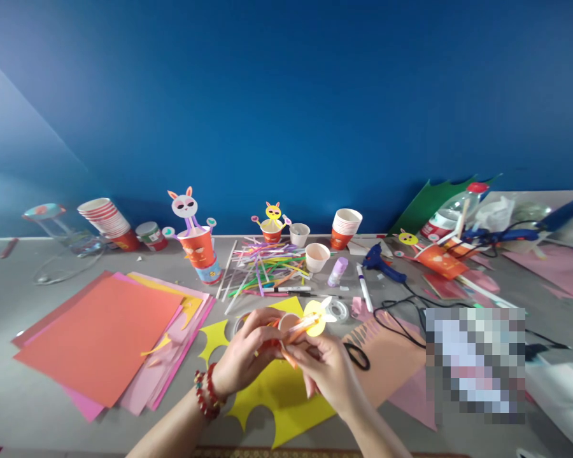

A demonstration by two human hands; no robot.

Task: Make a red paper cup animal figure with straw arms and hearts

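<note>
My left hand (251,350), with red bead bracelets at the wrist, is wrapped around a small paper cup (290,320) tipped on its side. From the cup's mouth a yellow paper animal face (315,318) with white ears sticks out to the right on a pale stem. My right hand (325,362) is closed against the cup, its fingertips pinching a thin orange strip (290,361). Whether the strip is joined to the cup is hidden by the fingers. Under both hands lies a yellow sheet (291,394) with round cut-outs.
Beyond my hands lie a pile of coloured sticks (262,267), a glue stick (337,272) and a blue glue gun (384,264) with a black cord. Coloured paper sheets (95,343) are stacked at left. A finished-looking cup figure (195,248) stands behind them. Dark scissor handles (358,357) lie at right.
</note>
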